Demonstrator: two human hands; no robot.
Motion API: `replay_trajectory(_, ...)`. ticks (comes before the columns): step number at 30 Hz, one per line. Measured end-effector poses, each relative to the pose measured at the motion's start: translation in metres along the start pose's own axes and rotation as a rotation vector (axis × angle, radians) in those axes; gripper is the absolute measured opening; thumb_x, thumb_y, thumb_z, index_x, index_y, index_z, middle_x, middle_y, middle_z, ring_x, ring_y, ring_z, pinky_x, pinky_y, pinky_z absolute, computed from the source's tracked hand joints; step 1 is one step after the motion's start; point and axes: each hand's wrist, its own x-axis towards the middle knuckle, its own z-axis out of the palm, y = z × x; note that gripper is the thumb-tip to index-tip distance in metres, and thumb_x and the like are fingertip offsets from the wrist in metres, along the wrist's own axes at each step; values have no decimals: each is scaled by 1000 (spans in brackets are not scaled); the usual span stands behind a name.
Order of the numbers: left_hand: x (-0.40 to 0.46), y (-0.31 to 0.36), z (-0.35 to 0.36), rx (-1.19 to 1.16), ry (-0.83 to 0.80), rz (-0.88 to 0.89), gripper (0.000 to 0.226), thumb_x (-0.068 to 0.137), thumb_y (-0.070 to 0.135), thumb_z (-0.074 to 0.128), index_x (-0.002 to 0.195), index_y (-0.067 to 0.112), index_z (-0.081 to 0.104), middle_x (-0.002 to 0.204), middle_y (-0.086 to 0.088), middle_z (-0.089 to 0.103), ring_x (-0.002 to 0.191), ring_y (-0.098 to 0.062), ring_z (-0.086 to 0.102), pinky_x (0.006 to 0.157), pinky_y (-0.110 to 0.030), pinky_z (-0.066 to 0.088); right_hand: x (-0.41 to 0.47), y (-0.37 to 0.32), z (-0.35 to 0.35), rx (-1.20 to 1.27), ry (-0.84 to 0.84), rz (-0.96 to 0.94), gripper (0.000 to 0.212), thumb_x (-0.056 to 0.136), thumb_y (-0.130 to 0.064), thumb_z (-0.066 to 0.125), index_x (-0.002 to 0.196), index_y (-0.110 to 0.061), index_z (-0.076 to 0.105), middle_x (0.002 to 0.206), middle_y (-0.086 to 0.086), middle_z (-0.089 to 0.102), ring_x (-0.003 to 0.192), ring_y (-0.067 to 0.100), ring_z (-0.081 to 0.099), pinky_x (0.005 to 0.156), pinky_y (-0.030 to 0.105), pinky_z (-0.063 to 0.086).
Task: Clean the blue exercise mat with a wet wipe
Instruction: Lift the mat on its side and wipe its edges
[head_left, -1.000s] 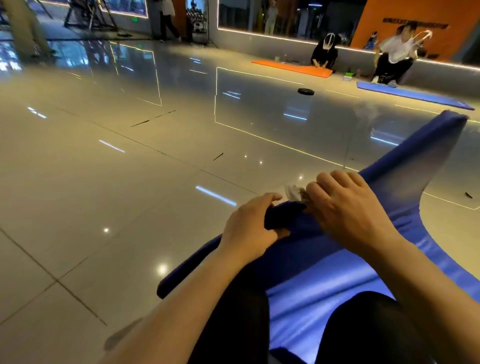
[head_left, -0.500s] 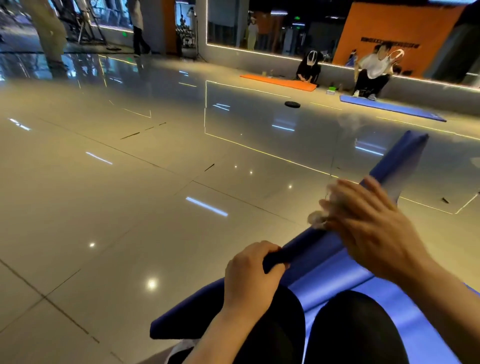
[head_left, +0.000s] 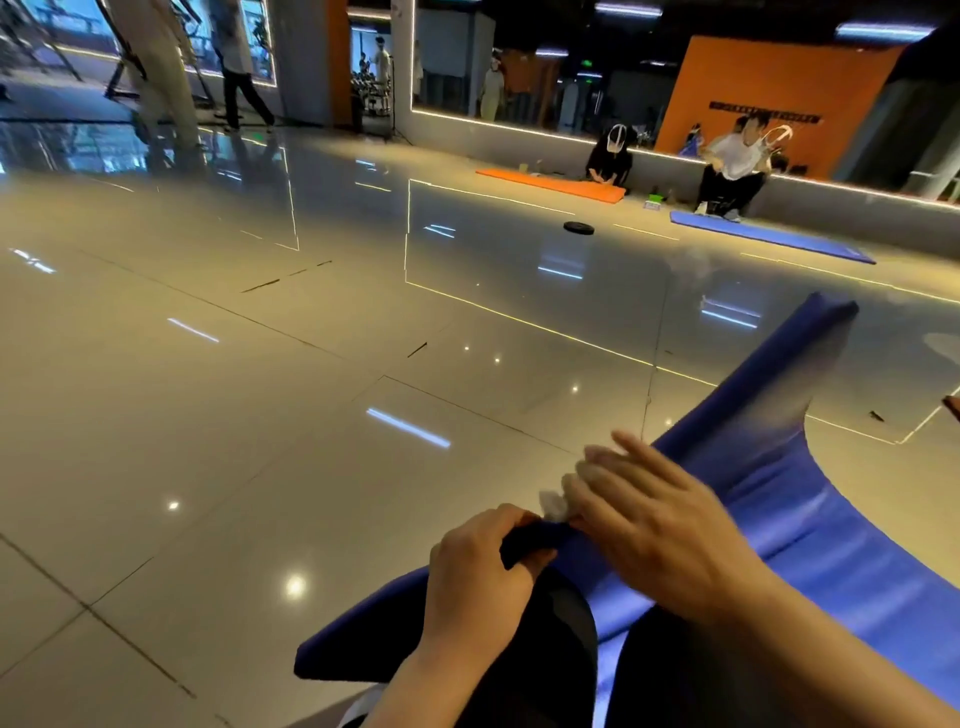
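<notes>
— While my left hand (head_left: 475, 577) curls round the blue mat's (head_left: 769, 499) lifted edge over my lap, what's the right doing?
— Right hand (head_left: 660, 525), blurred, presses the wet wipe (head_left: 553, 503) there; grip unclear; glossy floor (head_left: 234, 415) beyond

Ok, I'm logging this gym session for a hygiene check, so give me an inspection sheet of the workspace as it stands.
Surface: glossy tiled floor, reflecting ceiling lights.
Job's things: blue exercise mat, its edge lifted over the person's lap; wet wipe, a small white wad on that edge.
Clutter: dark disc lying on the floor farther out.
Grippers: left hand grips the mat's edge; right hand presses the wipe onto the edge, fingers blurred.
Cables: nothing seen.
Surroundings: orange mat and second blue mat by the far wall, two people crouching at them; another person walking at the back left.
</notes>
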Motion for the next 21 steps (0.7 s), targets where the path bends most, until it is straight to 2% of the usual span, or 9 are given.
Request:
replay_trajectory(3,5,-1,-2,12,7,-12,14,76,27,80,88,30,73,77,22,67,82,-2,60,70,-7,38,5,49,-23,-107,91,83,34,103,-19,41,99,-6,73,103,13,70,106,32,66,113,44,32)
replay_trajectory(5,5,-2,-2,22,-5,-5,14,76,26,80,87,31,72,76,25,65,80,0,61,71,-5,37,3,87,-43,-224,106,178,27,101,-18,48,99,-5,72,104,14,71,111,34,65,111,48,36)
replay_trajectory(9,2,-2,4,22,-25,7,16,76,22,80,85,33,71,76,25,66,76,2,61,73,-16,44,-6,122,-66,-306,121,459,29,103,-18,44,102,-3,69,106,16,70,118,35,60,114,50,30)
replay_trajectory(12,-1,1,9,12,-33,-1,18,76,20,80,81,34,69,72,25,64,73,2,61,74,-24,47,-13,85,-50,-251,181,578,27,101,-14,44,99,-2,68,103,16,69,123,34,56,116,49,28)
replay_trajectory(14,-3,3,11,10,-35,-15,20,75,20,80,80,35,68,70,27,62,73,1,60,75,-29,48,-16,42,-28,-133,158,508,25,99,-14,46,95,-4,69,101,12,70,126,31,54,118,45,25)
replay_trajectory(17,-5,4,12,29,-23,3,21,73,19,83,79,34,70,67,29,59,70,-2,60,72,-36,51,-25,-10,-2,8,-33,185,28,97,-17,47,108,-6,70,114,10,69,130,28,51,121,41,18)
replay_trajectory(19,-6,4,10,35,-29,30,21,72,19,83,81,33,71,70,25,63,70,-3,62,70,-34,51,-29,-6,-4,-53,-115,28,35,95,-15,44,120,-6,68,126,10,65,131,28,51,121,41,19)
replay_trajectory(21,-4,2,7,29,-21,41,21,72,17,83,82,32,72,71,23,66,70,-3,63,68,-30,50,-30,23,-16,-126,-84,20,37,94,-11,44,123,-6,67,129,10,64,131,28,51,120,42,20)
